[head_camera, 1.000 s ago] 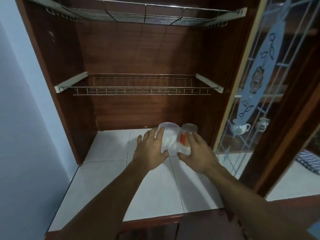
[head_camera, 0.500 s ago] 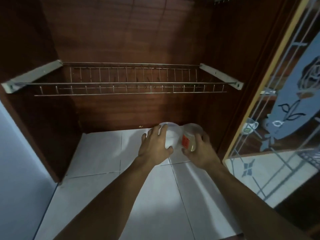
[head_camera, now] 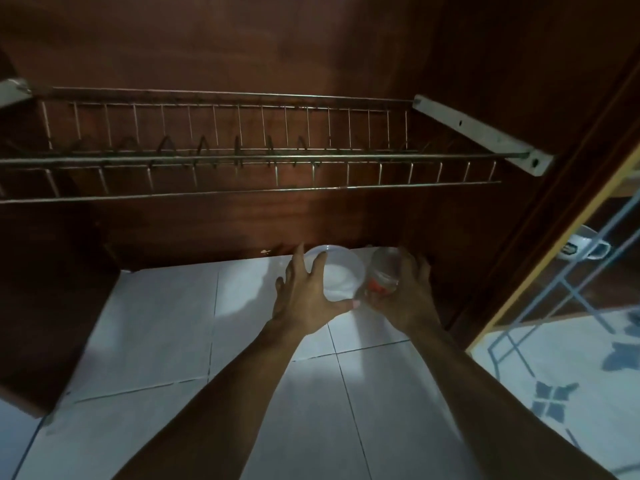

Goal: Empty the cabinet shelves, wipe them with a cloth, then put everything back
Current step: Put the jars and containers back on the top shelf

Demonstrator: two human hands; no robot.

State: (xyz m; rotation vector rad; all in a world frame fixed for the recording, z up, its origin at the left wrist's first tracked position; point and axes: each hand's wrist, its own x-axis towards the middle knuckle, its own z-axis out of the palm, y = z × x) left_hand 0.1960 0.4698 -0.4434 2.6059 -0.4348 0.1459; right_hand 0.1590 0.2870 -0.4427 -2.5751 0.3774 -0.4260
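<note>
As the left hand (head_camera: 308,299) cups the bowl (head_camera: 341,275) and the right hand (head_camera: 408,299) grips the jar (head_camera: 382,271), restocking seems underway; release comes next.

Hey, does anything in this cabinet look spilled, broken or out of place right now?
Nothing spilled or broken around the white tub and clear jar. One oddity: a small pale fleck at the foot of the back panel, left of the tub; chip or crumb, I cannot tell.
</note>
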